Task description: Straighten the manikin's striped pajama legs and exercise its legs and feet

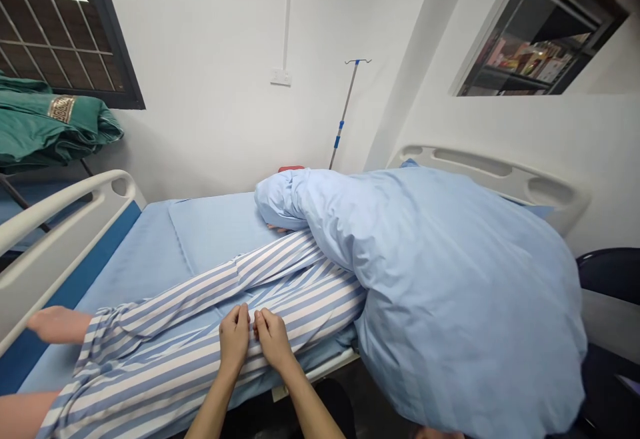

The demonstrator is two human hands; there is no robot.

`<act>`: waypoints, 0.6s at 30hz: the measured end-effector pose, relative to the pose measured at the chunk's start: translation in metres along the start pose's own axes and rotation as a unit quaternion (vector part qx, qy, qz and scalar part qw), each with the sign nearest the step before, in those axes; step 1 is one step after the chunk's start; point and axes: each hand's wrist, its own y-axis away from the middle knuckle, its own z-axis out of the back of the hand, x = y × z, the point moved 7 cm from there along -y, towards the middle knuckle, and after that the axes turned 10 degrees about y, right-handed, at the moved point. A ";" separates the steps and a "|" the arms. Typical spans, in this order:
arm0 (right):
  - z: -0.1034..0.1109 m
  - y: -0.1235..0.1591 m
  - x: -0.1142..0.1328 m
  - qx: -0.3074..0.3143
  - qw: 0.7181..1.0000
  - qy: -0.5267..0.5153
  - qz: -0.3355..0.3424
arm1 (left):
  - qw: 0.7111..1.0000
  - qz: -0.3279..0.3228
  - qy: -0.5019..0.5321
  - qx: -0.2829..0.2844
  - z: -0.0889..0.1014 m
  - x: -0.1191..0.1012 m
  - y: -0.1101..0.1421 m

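Observation:
My left hand [234,337] and my right hand [273,339] are side by side, a small gap between them, over the near leg of a pair of blue-and-white striped trousers [165,365]. Both are curled into loose fists, and nothing shows in either one. The trousers are on a figure lying on the bed, whose bare foot [60,324] points left. A bulky light-blue quilt [450,279] covers the figure's upper body. Fingertips [279,228] peek out beneath the quilt's far corner. Whether my knuckles press on the cloth is hard to see.
The bed has a pale footboard [65,215] at left and a headboard [480,162] at right. An IV pole [345,112] stands behind it by the wall. Green folded fabric [55,122] lies at far left. A dark chair [610,272] is at the right edge.

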 end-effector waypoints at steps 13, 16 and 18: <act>0.064 -0.005 -0.040 -0.080 0.995 -0.060 -0.021 | 0.998 -0.016 0.019 0.059 -0.072 -0.010 0.001; 0.076 -0.004 -0.049 -0.092 0.994 -0.050 -0.035 | 0.997 -0.020 0.026 0.063 -0.086 -0.015 0.002; 0.083 -0.004 -0.057 -0.089 0.992 -0.063 -0.058 | 0.996 -0.021 0.050 0.068 -0.096 -0.019 0.003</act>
